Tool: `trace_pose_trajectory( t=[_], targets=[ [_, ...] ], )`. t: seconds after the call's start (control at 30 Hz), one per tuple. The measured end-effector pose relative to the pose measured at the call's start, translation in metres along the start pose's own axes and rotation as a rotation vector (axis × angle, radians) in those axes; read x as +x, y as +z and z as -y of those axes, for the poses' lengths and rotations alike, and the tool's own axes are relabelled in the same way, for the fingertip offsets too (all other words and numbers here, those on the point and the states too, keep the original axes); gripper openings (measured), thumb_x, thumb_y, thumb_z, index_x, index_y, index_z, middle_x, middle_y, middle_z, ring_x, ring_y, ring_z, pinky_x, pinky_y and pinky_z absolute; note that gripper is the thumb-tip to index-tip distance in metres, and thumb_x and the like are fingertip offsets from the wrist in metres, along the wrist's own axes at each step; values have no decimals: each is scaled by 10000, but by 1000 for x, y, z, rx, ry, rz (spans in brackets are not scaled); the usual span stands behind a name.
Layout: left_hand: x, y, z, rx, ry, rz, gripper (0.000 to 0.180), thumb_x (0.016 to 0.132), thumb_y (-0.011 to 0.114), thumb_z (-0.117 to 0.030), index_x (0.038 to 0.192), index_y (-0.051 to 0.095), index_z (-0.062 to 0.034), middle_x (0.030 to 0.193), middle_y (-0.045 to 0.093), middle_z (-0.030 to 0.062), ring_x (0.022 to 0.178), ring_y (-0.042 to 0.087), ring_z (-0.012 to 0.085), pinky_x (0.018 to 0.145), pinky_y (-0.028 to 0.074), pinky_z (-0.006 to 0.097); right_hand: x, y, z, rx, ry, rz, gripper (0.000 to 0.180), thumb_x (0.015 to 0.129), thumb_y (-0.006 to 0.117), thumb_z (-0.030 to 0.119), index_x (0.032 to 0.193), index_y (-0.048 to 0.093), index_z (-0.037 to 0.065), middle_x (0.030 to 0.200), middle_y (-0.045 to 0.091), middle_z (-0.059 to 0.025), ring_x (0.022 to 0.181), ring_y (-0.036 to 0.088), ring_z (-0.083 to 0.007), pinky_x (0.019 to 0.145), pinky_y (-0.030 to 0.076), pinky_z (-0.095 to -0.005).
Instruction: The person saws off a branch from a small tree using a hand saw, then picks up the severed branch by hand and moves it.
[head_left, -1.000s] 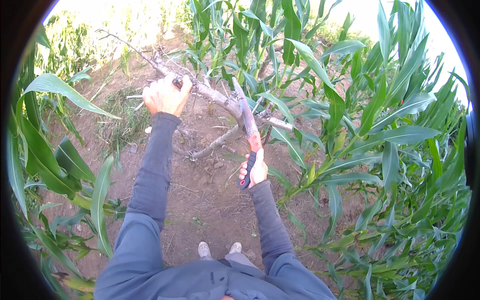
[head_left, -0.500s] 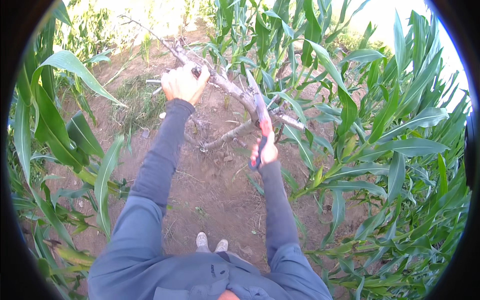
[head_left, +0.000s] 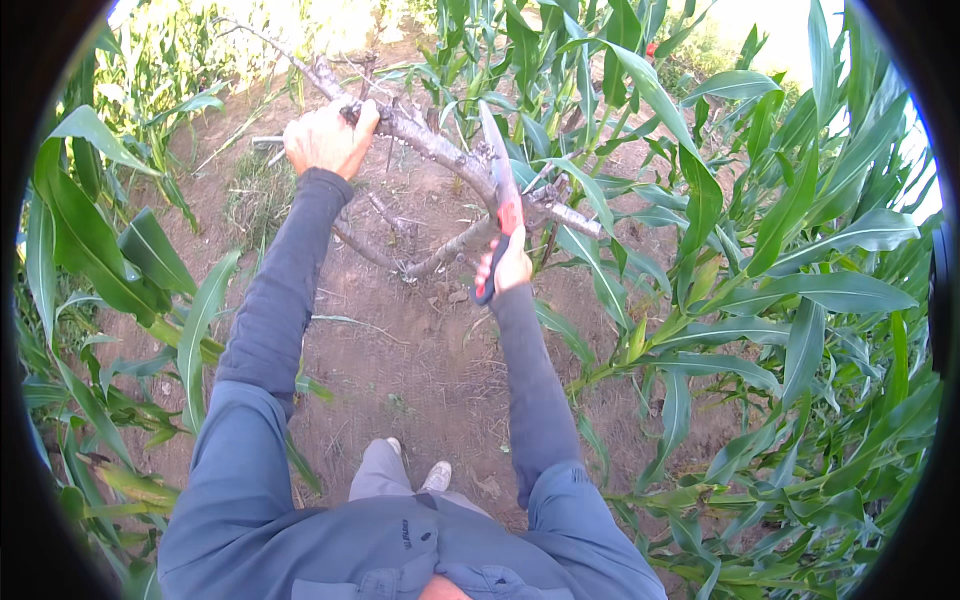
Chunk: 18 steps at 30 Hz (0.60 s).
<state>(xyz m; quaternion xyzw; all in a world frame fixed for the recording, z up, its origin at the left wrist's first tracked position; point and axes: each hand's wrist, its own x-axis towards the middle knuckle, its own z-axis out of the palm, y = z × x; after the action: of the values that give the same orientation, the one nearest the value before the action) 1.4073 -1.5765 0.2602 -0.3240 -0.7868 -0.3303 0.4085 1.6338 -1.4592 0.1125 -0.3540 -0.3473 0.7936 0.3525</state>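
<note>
Branch: a grey, knobbly bare wooden branch (head_left: 440, 150) is held raised over the soil, running from 11 o'clock down toward 2 o'clock, with thinner side limbs forking off beneath it.
Saw: a hand pruning saw with a pale curved blade and a red-and-black handle (head_left: 500, 200) is laid across the branch near its middle, the blade tip pointing to 12 o'clock.
Right hand: the right hand (head_left: 512, 266) is closed around the saw handle, just below the branch.
Left hand: the left hand (head_left: 328, 140) is clamped around the branch at 11 o'clock.
Ground: bare brown soil (head_left: 420, 350) is seen under the branch.
Surroundings: green maize plants (head_left: 780, 260) are crowded at 3 o'clock, more leaves at 9 o'clock.
</note>
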Motion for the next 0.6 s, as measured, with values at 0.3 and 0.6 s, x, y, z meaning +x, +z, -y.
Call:
trace_pose_trajectory(
  t=[0.3, 0.6],
  targets=[
    [4, 6, 15, 52, 51, -177, 361, 763, 573, -511, 742, 695, -171, 632, 629, 81, 639, 605, 263, 654, 423, 405, -136, -39, -74, 32, -20, -113, 537, 935, 347, 594, 934, 450, 67, 559, 429, -17, 371, 402, -127, 318, 339, -286],
    [-13, 3, 18, 46, 102, -177, 393, 768, 602, -521, 713, 684, -141, 598, 599, 81, 570, 568, 262, 593, 417, 393, -12, 9, -36, 98, -79, -121, 563, 890, 397, 650, 826, 463, 95, 495, 379, -2, 339, 365, -123, 297, 303, -291]
  ],
)
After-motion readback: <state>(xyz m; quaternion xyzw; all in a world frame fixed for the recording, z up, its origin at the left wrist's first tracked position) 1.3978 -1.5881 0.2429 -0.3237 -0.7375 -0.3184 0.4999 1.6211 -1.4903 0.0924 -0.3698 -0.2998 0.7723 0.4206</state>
